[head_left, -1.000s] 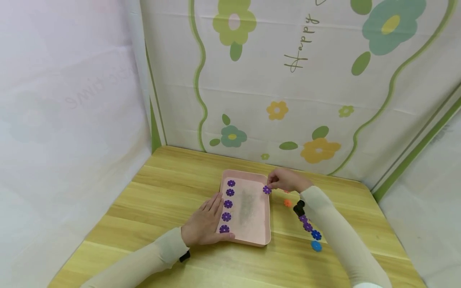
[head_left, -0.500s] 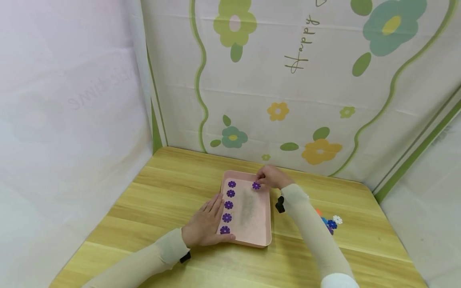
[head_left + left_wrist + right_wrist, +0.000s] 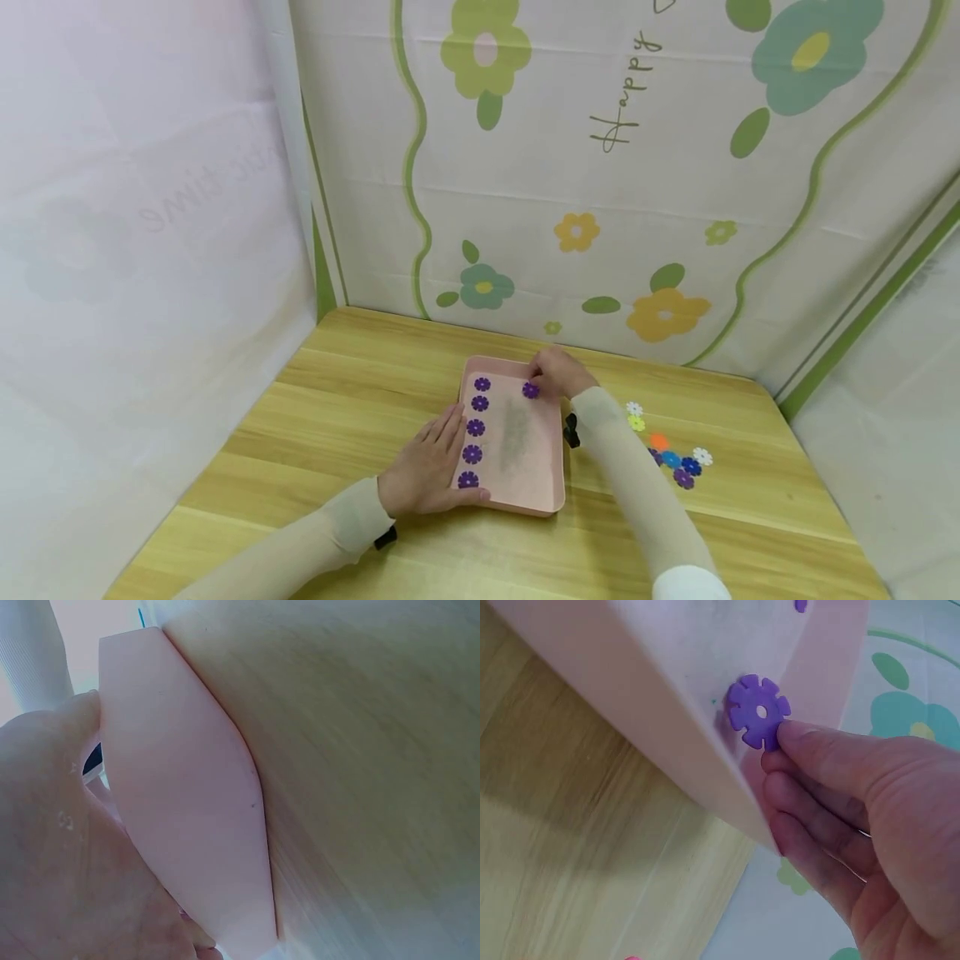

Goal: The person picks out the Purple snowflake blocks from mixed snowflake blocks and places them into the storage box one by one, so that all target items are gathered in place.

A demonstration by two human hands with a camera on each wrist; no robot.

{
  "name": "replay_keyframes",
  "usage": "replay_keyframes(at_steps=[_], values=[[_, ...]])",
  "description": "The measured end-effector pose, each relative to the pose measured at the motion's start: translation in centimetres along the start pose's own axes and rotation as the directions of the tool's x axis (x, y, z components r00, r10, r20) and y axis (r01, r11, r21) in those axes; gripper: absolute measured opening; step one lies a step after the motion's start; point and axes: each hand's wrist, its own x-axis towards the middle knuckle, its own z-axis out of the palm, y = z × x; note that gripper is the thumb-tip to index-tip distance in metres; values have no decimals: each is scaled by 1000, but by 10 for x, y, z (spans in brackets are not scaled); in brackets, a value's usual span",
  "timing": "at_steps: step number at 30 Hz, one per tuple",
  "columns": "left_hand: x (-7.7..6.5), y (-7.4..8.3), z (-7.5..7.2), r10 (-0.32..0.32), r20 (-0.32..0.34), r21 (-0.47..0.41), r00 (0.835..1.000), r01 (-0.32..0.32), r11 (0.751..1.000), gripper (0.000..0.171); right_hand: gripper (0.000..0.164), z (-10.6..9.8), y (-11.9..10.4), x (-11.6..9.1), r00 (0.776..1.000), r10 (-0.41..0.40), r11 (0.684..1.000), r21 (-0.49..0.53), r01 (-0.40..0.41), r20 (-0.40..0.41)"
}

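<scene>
Purple disc [image 3: 530, 390], lower centre of frame, was pinched by right hand [image 3: 561, 374] (left hand [image 3: 423, 477] lay straight-fingered against pink tray [image 3: 536, 479]).

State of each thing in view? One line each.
pink tray: open side up on the table
five purple pieces: in a column at tray's left
left hand: fingers straight, touching tray
held purple piece: pinched near tray's far right corner
right hand: pinching that piece
loose pieces: scattered on table, right of tray
</scene>
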Motion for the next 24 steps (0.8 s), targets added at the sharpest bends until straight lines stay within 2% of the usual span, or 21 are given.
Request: replay_keyframes(at_steps=[3, 9, 13, 18, 24], values=[[1, -1, 3, 4, -7, 8, 1000, -4, 1000, 117, 14, 1, 0, 1, 1000, -8, 1000, -23, 8, 2], [4, -5, 13, 14, -50, 49, 999, -12, 999, 121, 11, -7, -2, -4, 999, 28, 999, 35, -28, 17], [3, -4, 8, 23, -66, 18, 998, -22, 1000, 121, 11, -17, -2, -10, 1000, -20, 1000, 7, 20, -1], [1, -1, 2, 16, -33, 8, 999, -16, 1000, 119, 17, -34, -1, -25, 994, -105, 993, -49, 105, 2], [2, 0, 2, 5, -16, 16, 1000, -5, 1000, 117, 20, -52, 4, -51, 990, -139, 988, -69, 139, 12]])
